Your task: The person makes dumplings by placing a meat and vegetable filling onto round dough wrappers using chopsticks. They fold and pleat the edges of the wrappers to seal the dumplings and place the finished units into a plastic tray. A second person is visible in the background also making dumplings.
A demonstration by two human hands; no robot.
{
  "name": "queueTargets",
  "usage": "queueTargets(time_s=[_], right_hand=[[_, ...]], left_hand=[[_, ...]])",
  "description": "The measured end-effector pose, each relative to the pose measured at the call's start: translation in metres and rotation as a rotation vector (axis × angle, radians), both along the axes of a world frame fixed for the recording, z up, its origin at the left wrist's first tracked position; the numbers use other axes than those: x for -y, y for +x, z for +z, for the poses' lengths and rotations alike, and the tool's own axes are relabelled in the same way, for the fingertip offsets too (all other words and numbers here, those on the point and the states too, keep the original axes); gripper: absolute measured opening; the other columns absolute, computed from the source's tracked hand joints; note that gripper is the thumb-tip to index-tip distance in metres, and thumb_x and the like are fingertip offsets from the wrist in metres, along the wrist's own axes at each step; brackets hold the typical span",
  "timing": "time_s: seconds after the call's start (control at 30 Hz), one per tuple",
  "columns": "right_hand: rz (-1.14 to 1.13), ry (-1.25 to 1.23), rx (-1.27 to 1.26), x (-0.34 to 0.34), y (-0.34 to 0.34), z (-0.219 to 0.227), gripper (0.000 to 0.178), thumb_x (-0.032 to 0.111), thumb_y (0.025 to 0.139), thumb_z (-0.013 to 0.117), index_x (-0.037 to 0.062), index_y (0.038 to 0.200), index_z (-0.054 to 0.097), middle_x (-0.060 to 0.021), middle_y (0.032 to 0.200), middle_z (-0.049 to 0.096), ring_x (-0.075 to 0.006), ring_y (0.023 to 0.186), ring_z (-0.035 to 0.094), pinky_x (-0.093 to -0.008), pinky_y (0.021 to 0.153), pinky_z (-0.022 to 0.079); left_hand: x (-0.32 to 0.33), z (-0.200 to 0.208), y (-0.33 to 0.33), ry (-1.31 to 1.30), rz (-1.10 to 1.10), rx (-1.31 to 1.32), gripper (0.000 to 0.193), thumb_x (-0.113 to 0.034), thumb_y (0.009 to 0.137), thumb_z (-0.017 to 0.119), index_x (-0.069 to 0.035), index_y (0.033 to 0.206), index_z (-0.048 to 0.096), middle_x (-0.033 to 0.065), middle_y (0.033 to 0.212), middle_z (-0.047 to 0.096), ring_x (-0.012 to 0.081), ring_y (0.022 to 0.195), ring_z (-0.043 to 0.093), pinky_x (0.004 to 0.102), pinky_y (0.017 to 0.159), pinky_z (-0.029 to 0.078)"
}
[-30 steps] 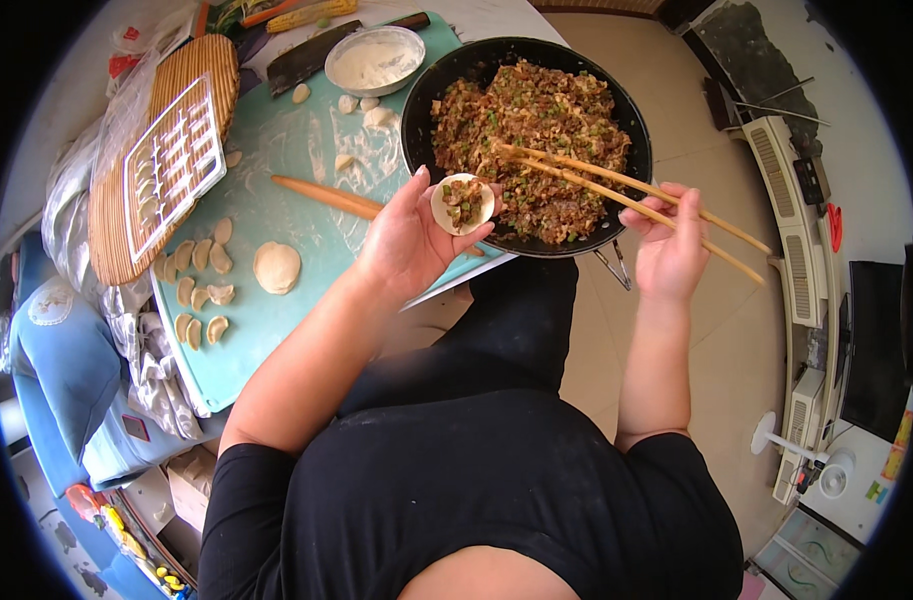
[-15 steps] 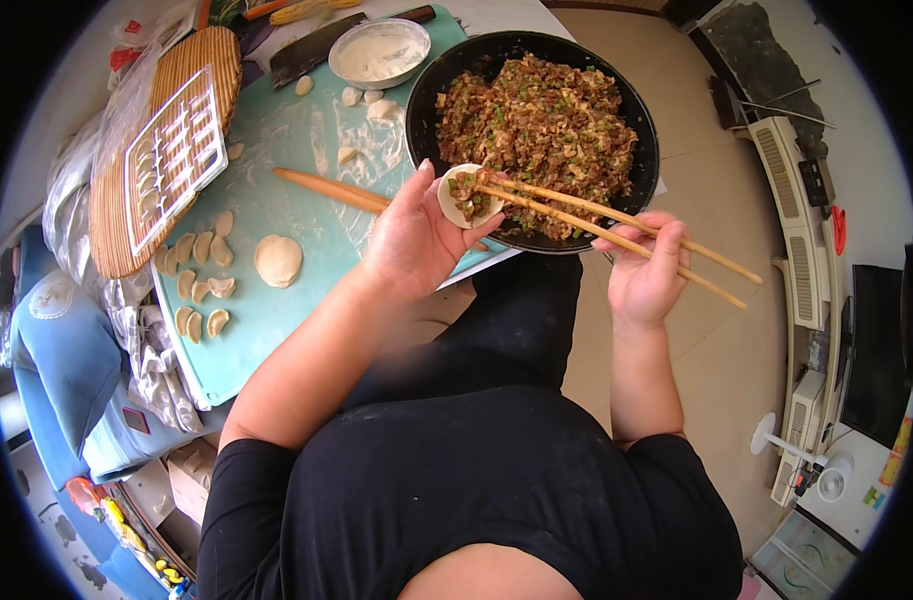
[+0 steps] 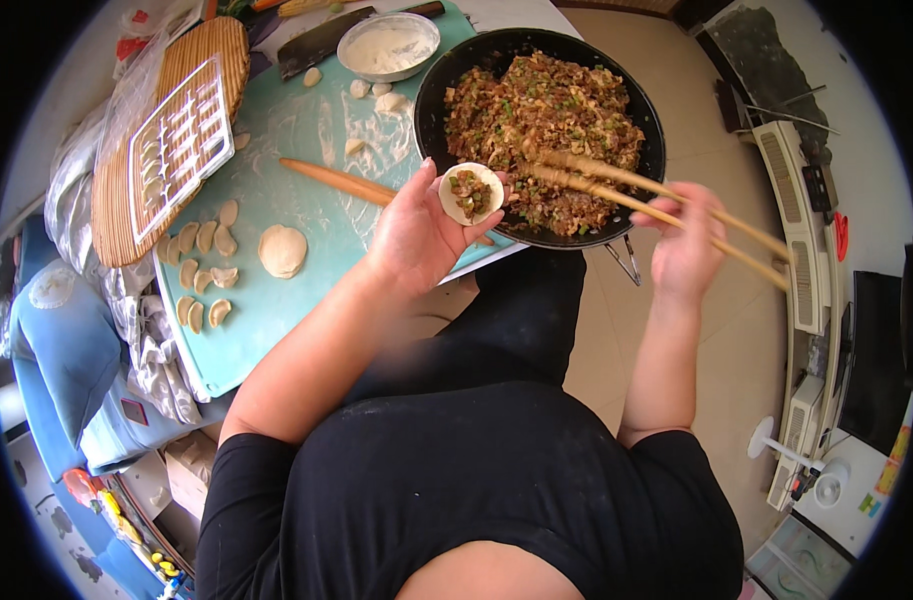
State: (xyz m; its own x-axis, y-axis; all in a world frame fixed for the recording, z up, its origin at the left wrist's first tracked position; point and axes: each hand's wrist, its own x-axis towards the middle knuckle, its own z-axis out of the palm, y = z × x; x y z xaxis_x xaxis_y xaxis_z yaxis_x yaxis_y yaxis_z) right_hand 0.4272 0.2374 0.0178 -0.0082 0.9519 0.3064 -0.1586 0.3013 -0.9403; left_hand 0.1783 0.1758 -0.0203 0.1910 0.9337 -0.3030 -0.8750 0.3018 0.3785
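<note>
My left hand (image 3: pixel 416 228) holds a round dumpling wrapper (image 3: pixel 488 188) on its fingers, thumb at the rim. A small mound of chopped filling (image 3: pixel 468 194) lies in the wrapper's middle. My right hand (image 3: pixel 684 240) grips a pair of long wooden chopsticks (image 3: pixel 631 190). Their tips, a little smeared by motion, are over the meat and green-onion filling (image 3: pixel 546 110) in the black pan (image 3: pixel 426 110). On the green mat (image 3: pixel 321 250), left of my left hand, lie a flat wrapper stack or disc (image 3: pixel 282 251) and several folded dumplings (image 3: pixel 206 237).
A rolling pin (image 3: pixel 338 182) lies behind my left forearm. A flour bowl (image 3: pixel 389 45), dough pieces (image 3: pixel 388 102) and a cleaver (image 3: pixel 321 42) sit at the far side. A white dumpling tray (image 3: pixel 181 140) rests on a slatted round mat (image 3: pixel 111 222) at left.
My right hand has moved right, drawing the chopsticks away from the wrapper to above the pan's filling. My left hand keeps the wrapper in nearly the same place.
</note>
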Motion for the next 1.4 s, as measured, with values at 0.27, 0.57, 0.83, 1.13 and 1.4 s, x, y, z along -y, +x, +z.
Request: queueTargets(time_s=[0.27, 0.57, 0.83, 1.13, 1.4], right_hand=[[0.216, -0.085, -0.335, 0.003, 0.007, 0.005, 0.033, 0.028, 0.096, 0.04, 0.0016, 0.083, 0.056, -0.0099, 0.064, 0.058, -0.0207, 0.051, 0.056, -0.0333, 0.05, 0.051], [0.34, -0.106, -0.16, 0.004, -0.015, -0.005, 0.034, 0.031, 0.097, 0.036, 0.0045, 0.085, 0.054, -0.0071, 0.07, 0.054, -0.0176, 0.054, 0.053, -0.03, 0.049, 0.049], [0.319, -0.145, -0.255, 0.005, -0.02, -0.003, 0.033, 0.03, 0.096, 0.04, 0.0027, 0.083, 0.055, -0.0087, 0.064, 0.056, -0.0197, 0.052, 0.055, -0.0328, 0.047, 0.05], [0.32, -0.046, -0.157, 0.024, -0.042, 0.006, 0.031, 0.027, 0.096, 0.038, 0.0018, 0.086, 0.053, -0.0098, 0.065, 0.056, -0.0201, 0.053, 0.056, -0.0334, 0.049, 0.052], [0.429, -0.014, -0.143, 0.022, -0.041, 0.006, 0.032, 0.027, 0.096, 0.037, 0.001, 0.085, 0.051, -0.0095, 0.066, 0.053, -0.0184, 0.055, 0.055, -0.0329, 0.048, 0.052]], left_hand=[[0.009, 0.01, -0.001, -0.016, -0.058, 0.063, 0.057, -0.04, 0.097, 0.023, 0.005, 0.128, 0.037, 0.0228, 0.128, 0.044, 0.0342, 0.118, 0.046, 0.04, 0.096, 0.044], [0.026, 0.014, 0.002, -0.003, -0.153, 0.12, 0.058, -0.044, 0.095, 0.031, 0.004, 0.127, 0.038, 0.0228, 0.128, 0.044, 0.0363, 0.118, 0.045, 0.0404, 0.099, 0.041], [0.036, 0.011, -0.003, 0.017, -0.121, 0.111, 0.055, -0.042, 0.096, 0.03, 0.004, 0.125, 0.04, 0.0211, 0.125, 0.047, 0.0359, 0.117, 0.046, 0.0398, 0.098, 0.041], [0.042, 0.012, -0.003, -0.001, -0.013, -0.072, 0.051, -0.04, 0.097, 0.028, 0.002, 0.121, 0.044, 0.0163, 0.119, 0.052, 0.0289, 0.111, 0.051, 0.0382, 0.098, 0.04], [0.048, 0.015, -0.016, 0.025, -0.008, -0.012, 0.055, -0.042, 0.097, 0.026, 0.004, 0.121, 0.043, 0.0186, 0.12, 0.051, 0.0272, 0.112, 0.05, 0.0385, 0.1, 0.038]])
